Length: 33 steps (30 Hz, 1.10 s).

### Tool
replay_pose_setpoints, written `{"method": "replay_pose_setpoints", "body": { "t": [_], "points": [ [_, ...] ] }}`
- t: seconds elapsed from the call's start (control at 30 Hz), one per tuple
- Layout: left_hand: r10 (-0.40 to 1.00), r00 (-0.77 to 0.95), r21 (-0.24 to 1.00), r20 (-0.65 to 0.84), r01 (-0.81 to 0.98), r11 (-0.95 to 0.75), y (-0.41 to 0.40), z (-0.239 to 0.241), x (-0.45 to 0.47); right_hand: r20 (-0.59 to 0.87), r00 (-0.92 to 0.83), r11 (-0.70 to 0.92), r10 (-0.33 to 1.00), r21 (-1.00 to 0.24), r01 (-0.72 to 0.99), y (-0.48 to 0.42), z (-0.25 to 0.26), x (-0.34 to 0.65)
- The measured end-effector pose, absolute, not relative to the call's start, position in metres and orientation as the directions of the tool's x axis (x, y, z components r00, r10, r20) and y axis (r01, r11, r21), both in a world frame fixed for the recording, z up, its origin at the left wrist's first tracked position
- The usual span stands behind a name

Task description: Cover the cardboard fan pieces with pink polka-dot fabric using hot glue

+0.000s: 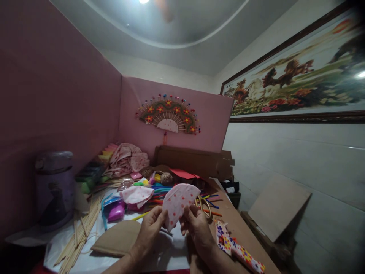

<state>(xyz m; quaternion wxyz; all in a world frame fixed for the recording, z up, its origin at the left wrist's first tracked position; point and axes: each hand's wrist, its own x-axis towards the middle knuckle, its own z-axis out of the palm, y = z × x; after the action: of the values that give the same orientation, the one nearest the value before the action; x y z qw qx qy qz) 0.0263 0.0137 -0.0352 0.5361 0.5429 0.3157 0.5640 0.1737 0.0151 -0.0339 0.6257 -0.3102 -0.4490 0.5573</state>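
My left hand point(149, 228) and my right hand point(196, 226) together hold up a half-round piece of pink fabric with red dots point(179, 199), fingers pinched on its lower edge. It hangs just above the wooden table point(242, 232). A pair of gold-handled scissors point(203, 205) lies right behind my right hand. A brown half-round cardboard piece point(118, 238) lies on white paper by my left wrist. A flowered strip point(238, 249) rests beside my right forearm.
Thin wooden sticks point(76, 238) lie at the left near a purple jar point(54, 188). Coloured straws, clay blocks and folded dotted cloth point(127, 158) crowd the back. A decorated fan point(169, 114) hangs on the pink partition. A framed horse picture point(299, 76) fills the right wall.
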Motion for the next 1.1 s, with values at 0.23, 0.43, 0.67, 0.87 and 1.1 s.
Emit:
{"method": "replay_pose_setpoints", "body": {
  "t": [0.23,0.43,0.67,0.87,1.1],
  "points": [
    [0.937,0.225,0.946,0.268,-0.246,-0.212,0.008,-0.032,0.028,0.232,-0.052,0.208,0.971,-0.934,-0.289,0.006,-0.028,0.173],
    [0.947,0.209,0.951,0.243,-0.246,-0.189,0.007,-0.029,0.029,0.209,0.006,0.201,0.978,-0.930,-0.308,0.002,-0.024,0.173],
    [0.949,0.253,0.955,0.188,-0.272,-0.117,0.002,-0.022,0.028,0.225,-0.018,0.209,0.974,-0.930,-0.301,0.002,-0.023,0.176],
    [0.951,0.256,0.962,0.174,-0.251,-0.109,0.004,-0.026,0.026,0.198,-0.014,0.179,0.980,-0.916,-0.360,0.005,-0.027,0.177],
    [0.951,0.270,0.964,0.151,-0.255,-0.080,0.006,-0.031,0.025,0.188,0.040,0.188,0.981,-0.898,-0.398,0.002,-0.020,0.179]
  ]
}}
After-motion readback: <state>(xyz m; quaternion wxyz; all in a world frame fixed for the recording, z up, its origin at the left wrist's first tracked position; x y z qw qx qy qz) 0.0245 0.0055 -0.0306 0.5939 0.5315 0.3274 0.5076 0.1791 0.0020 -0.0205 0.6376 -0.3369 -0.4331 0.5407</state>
